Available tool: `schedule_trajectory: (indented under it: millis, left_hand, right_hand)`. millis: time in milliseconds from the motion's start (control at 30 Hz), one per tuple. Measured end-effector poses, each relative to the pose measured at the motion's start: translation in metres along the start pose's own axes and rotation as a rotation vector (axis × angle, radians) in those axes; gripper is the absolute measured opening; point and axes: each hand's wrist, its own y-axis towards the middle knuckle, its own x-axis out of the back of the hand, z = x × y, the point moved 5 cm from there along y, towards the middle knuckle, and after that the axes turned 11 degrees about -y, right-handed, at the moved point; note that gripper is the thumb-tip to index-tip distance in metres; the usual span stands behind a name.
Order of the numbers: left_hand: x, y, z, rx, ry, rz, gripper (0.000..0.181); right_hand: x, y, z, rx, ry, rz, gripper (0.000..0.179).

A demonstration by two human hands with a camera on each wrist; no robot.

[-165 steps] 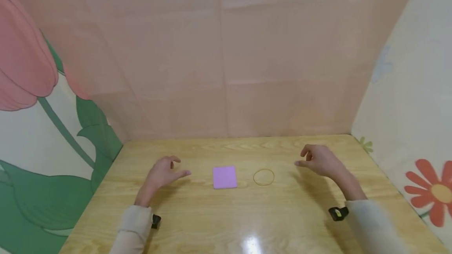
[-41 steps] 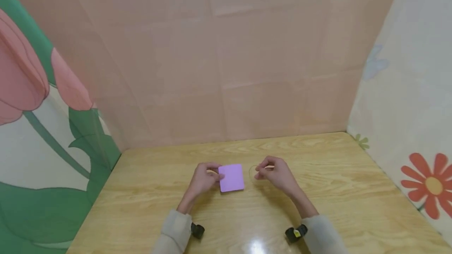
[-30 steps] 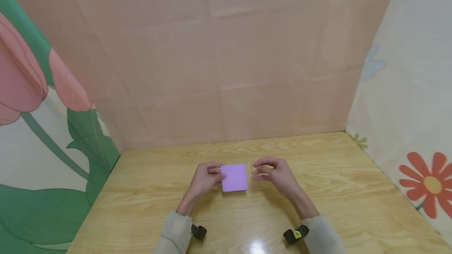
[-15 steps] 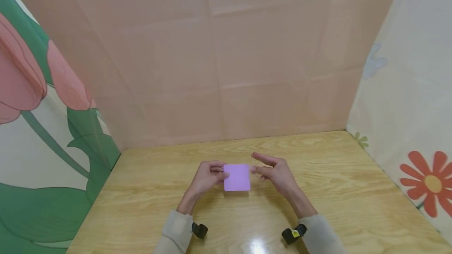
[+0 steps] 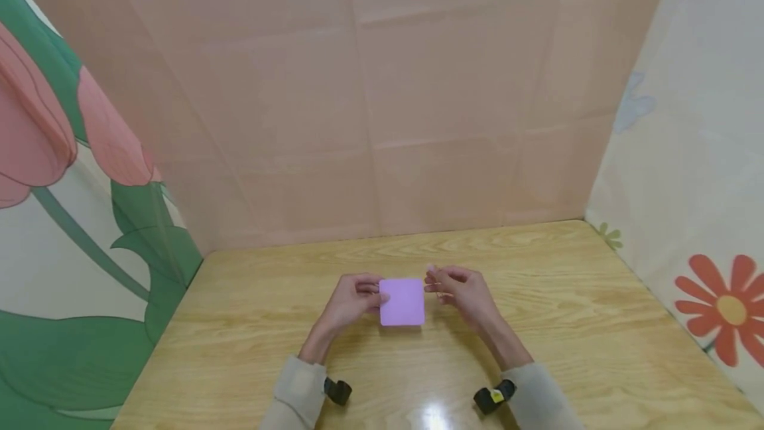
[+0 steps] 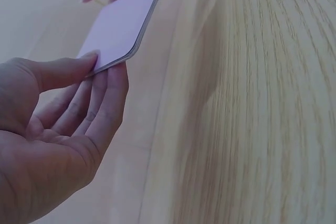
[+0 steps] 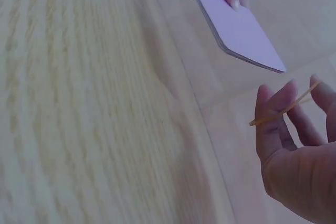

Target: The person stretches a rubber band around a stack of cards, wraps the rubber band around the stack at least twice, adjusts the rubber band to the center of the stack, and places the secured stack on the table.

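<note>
My left hand (image 5: 351, 297) pinches the left edge of a thin purple square (image 5: 404, 302) with rounded corners, thumb on its top face and fingers beneath. In the left wrist view its edge looks layered, like a stack of cards. Raised over the table, the square casts a shadow just below it. A yellow rubber band (image 7: 301, 98) is stretched across the curled fingers and the thumb of my right hand (image 5: 468, 292). Those fingertips are close to the square's right edge, with a small gap between in the right wrist view.
A light wooden table (image 5: 251, 350) lies under both hands. Behind it hangs a pinkish-brown cloth (image 5: 370, 98). Flower-printed panels flank it, a pink tulip (image 5: 30, 111) at left and a red flower (image 5: 716, 324) at right. Dark cameras sit at both wrists.
Both hands have come in from the sides, lifting the square and the rubber band off the table. The square has shifted slightly right; the right fingers spread, then curled in again with the band.
</note>
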Motion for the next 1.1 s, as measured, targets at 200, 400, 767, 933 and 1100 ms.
schedule_trajectory:
  millis: [200,400,767,933,1100]
  left_hand:
    - [-0.005,0.002,-0.001,-0.012,-0.002,0.013,0.037]
    - [-0.007,0.004,-0.001,-0.011,-0.020,-0.008,0.034]
    - [-0.008,0.006,0.000,-0.011,-0.066,-0.036,0.037]
    - [-0.003,0.010,0.000,0.002,-0.100,-0.099,0.038]
    - [0.004,0.012,-0.004,0.021,-0.159,-0.169,0.041]
  right_hand:
    - [-0.008,-0.001,0.001,0.053,-0.098,0.067,0.044]
    - [-0.011,-0.002,-0.001,0.050,-0.095,0.128,0.044]
    - [-0.014,-0.005,-0.009,0.055,-0.130,0.223,0.045]
    - [-0.016,-0.006,-0.017,0.041,-0.034,0.276,0.045]
    - [-0.020,-0.009,-0.020,0.046,0.076,0.366,0.043]
